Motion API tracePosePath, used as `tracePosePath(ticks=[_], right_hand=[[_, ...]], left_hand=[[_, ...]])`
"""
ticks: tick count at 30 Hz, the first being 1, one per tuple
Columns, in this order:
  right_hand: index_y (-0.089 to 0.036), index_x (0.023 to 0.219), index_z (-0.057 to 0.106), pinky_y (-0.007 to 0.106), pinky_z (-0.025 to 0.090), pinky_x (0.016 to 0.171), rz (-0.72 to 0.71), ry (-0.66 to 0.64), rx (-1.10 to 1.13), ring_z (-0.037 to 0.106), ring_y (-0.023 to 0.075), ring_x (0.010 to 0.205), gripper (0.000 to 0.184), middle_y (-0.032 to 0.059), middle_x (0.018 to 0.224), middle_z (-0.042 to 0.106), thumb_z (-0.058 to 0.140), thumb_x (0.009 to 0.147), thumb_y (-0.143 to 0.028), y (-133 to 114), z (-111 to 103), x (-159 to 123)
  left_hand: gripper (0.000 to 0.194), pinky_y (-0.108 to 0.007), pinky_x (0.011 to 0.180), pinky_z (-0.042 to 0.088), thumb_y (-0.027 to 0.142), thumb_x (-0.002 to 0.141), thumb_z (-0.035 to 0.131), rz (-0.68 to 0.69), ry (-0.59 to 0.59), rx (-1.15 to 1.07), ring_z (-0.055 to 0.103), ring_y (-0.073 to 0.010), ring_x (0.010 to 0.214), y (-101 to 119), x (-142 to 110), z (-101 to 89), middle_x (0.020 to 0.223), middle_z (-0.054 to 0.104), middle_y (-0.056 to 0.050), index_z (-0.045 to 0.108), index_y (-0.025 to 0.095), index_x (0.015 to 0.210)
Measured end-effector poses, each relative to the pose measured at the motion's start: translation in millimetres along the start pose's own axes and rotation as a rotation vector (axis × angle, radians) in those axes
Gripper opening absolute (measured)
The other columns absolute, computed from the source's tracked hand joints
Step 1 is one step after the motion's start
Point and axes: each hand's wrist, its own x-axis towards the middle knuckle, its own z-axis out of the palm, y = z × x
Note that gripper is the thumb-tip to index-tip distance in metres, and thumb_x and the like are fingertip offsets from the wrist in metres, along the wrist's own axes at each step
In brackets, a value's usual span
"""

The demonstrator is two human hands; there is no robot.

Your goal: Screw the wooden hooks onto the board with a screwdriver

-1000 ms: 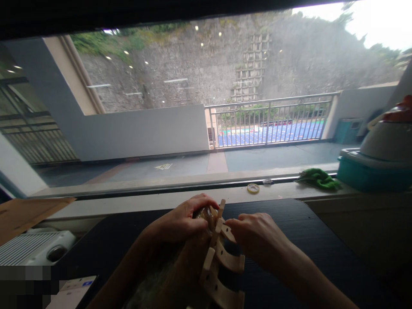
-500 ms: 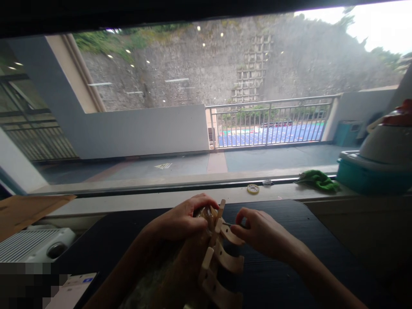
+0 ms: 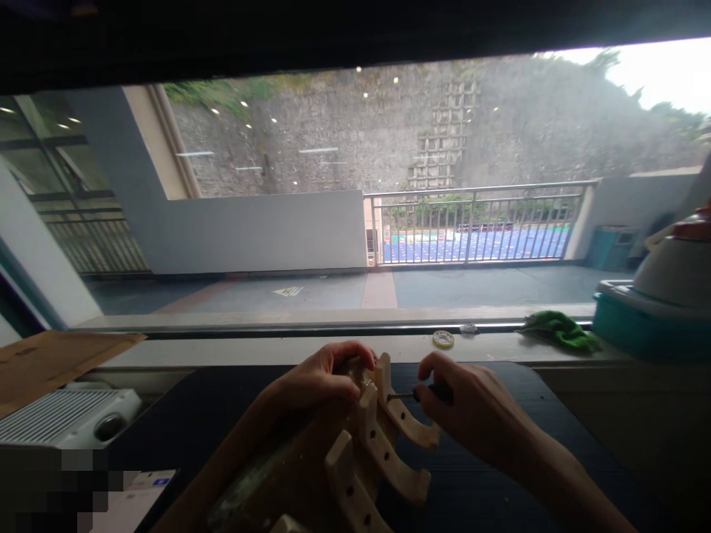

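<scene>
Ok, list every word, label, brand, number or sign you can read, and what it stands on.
Nothing can be read for certain.
Triangular sign on the walkway floor: lettering, if any, too blurred.
White sheet, lower left: print beside its blue patch too small.
White marks by the blue court: too small.
Curved wooden pieces: no lettering visible.

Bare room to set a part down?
Free: the black tabletop between the left forearm and the white grilled appliance; also its narrow strip between right forearm and right edge. Crowded: between left hand and right hand, with pale curved wooden ribs and a dark-handled screwdriver.
</scene>
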Motion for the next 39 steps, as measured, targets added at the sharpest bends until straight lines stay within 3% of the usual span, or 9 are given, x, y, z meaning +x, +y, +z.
tracePosePath(ticks=[3, 6, 13, 17, 20, 24, 30, 33, 39], right_hand=[[-0.022, 0.086, 0.055, 0.024, 0.027, 0.050, -0.004, -0.021, 0.016, 0.045, 0.0103, 0.050, 0.009, -0.0040, 0.060, 0.056, 0.047, 0.081, -0.025, 0.4, -10.0, -2.5], [-0.022, 0.081, 0.054, 0.023, 0.029, 0.049, -0.037, -0.063, 0.087, 0.046, 0.0106, 0.051, 0.012, -0.0031, 0.061, 0.057, 0.047, 0.085, -0.031, 4.6, -15.5, -3.8], [-0.023, 0.084, 0.053, 0.025, 0.029, 0.055, -0.082, -0.073, 0.011, 0.053, 0.0128, 0.060, 0.012, -0.0027, 0.071, 0.061, 0.043, 0.090, -0.027, 5.4, -1.1, -3.5], [-0.024, 0.084, 0.052, 0.024, 0.028, 0.055, -0.102, -0.065, 0.020, 0.050, 0.0117, 0.058, 0.012, -0.0038, 0.070, 0.059, 0.043, 0.090, -0.028, 0.4, 4.1, -3.4], [-0.024, 0.084, 0.050, 0.024, 0.028, 0.054, -0.091, -0.042, 0.034, 0.048, 0.0113, 0.056, 0.011, -0.0043, 0.069, 0.058, 0.044, 0.090, -0.029, 0.5, 3.2, -3.3], [-0.024, 0.083, 0.048, 0.024, 0.027, 0.052, -0.068, 0.010, -0.025, 0.045, 0.0112, 0.053, 0.011, -0.0050, 0.064, 0.055, 0.044, 0.090, -0.031, 4.4, -1.9, -4.1], [-0.023, 0.076, 0.047, 0.025, 0.025, 0.052, -0.075, 0.005, -0.089, 0.046, 0.0116, 0.052, 0.015, -0.0050, 0.061, 0.055, 0.044, 0.090, -0.028, -0.4, -9.0, -6.7], [-0.023, 0.073, 0.046, 0.025, 0.025, 0.051, -0.075, 0.021, -0.099, 0.047, 0.0119, 0.052, 0.017, -0.0046, 0.060, 0.056, 0.044, 0.089, -0.029, -2.0, -9.3, -5.5], [-0.022, 0.072, 0.049, 0.025, 0.033, 0.053, 0.096, 0.090, 0.090, 0.050, 0.0131, 0.056, 0.023, -0.0023, 0.062, 0.058, 0.045, 0.087, -0.039, 16.9, -1.3, 3.4]], left_hand=[[0.035, -0.035, 0.088, 0.046, 0.011, 0.063, 0.059, 0.026, 0.000, -0.007, 0.054, -0.0226, 0.102, 0.9, 2.5, 4.5, 0.115, 0.054, -0.002, 0.057, 0.020, 0.096], [0.035, -0.036, 0.089, 0.045, 0.013, 0.064, 0.058, 0.043, 0.034, 0.030, 0.054, -0.0219, 0.101, 1.0, 6.1, 5.4, 0.114, 0.055, -0.002, 0.056, 0.020, 0.098], [0.034, -0.037, 0.099, 0.038, 0.018, 0.078, 0.054, 0.009, 0.018, 0.371, 0.048, -0.0242, 0.114, 14.4, 0.1, 3.5, 0.122, 0.053, -0.004, 0.057, 0.022, 0.112], [0.037, -0.035, 0.087, 0.046, 0.023, 0.082, 0.054, -0.045, -0.003, 0.192, 0.057, -0.0221, 0.100, 15.7, -4.5, 1.3, 0.109, 0.060, -0.005, 0.050, 0.020, 0.119], [0.043, -0.032, 0.083, 0.048, 0.023, 0.079, 0.058, -0.054, 0.062, 0.058, 0.057, -0.0212, 0.099, 6.1, 1.7, 3.9, 0.110, 0.059, -0.005, 0.049, 0.021, 0.120], [0.038, -0.034, 0.081, 0.048, 0.023, 0.078, 0.059, -0.058, 0.078, -0.043, 0.060, -0.0195, 0.088, -8.9, 15.0, 13.0, 0.096, 0.061, -0.003, 0.053, 0.021, 0.115], [0.049, -0.037, 0.090, 0.045, 0.029, 0.075, 0.065, -0.013, -0.051, 0.031, 0.056, -0.0248, 0.103, -10.5, 14.6, 15.2, 0.110, 0.058, -0.006, 0.052, 0.020, 0.122], [0.055, -0.037, 0.090, 0.044, 0.029, 0.074, 0.067, 0.036, -0.088, 0.057, 0.056, -0.0241, 0.102, -5.9, 11.7, 16.8, 0.108, 0.058, -0.006, 0.049, 0.021, 0.125], [0.056, -0.036, 0.087, 0.045, 0.030, 0.070, 0.072, 0.070, -0.071, 0.081, 0.057, -0.0206, 0.094, -5.1, 12.6, 22.1, 0.100, 0.059, -0.004, 0.050, 0.020, 0.121]])
